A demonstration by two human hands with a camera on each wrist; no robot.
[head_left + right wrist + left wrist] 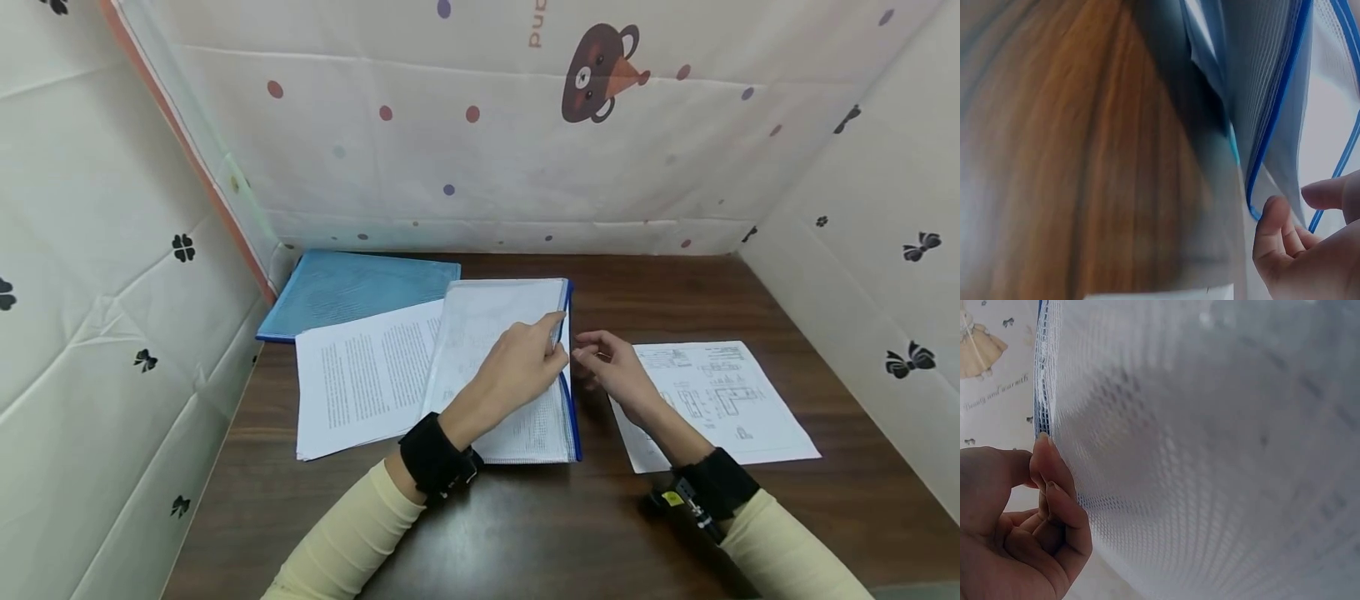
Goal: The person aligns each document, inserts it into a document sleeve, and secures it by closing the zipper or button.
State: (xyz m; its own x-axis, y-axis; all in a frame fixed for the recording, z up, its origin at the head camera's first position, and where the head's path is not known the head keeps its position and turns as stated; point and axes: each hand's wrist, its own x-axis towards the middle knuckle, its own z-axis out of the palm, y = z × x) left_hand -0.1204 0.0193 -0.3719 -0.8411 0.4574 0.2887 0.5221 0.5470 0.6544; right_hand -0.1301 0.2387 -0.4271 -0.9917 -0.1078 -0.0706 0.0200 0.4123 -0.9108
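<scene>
a translucent white mesh pouch with blue edging [472, 342] lies in the middle of the dark brown wood-grain surface [555, 533], partly over the pale printed sheets [367, 375] on its left. it should be light and floppy, its thin plastic mesh a little slick and likely to bulge or sag when only one layer is lifted; the corded blue edge looks like the firmest place to take hold. the white sheet [1290, 140] showing between its parted edges would probably crease easily, so a light pinch near a corner seems kindest.

the left hand [517, 362] reaches across the pouch and grasps its right-hand edge, thumb and forefinger closed on the mesh with the other fingers folded in, as the left wrist view shows.

the right hand [611, 371] is relaxed beside that same edge, fingers loosely bent and thumb tip apart from the forefinger. it shows no firm hold; whether it touches the sheet's corner, i cannot tell.

a flat, translucent blue folder [352, 287] sits at the back left, and a white page of line drawings [742, 425] lies near the right wrist.
</scene>
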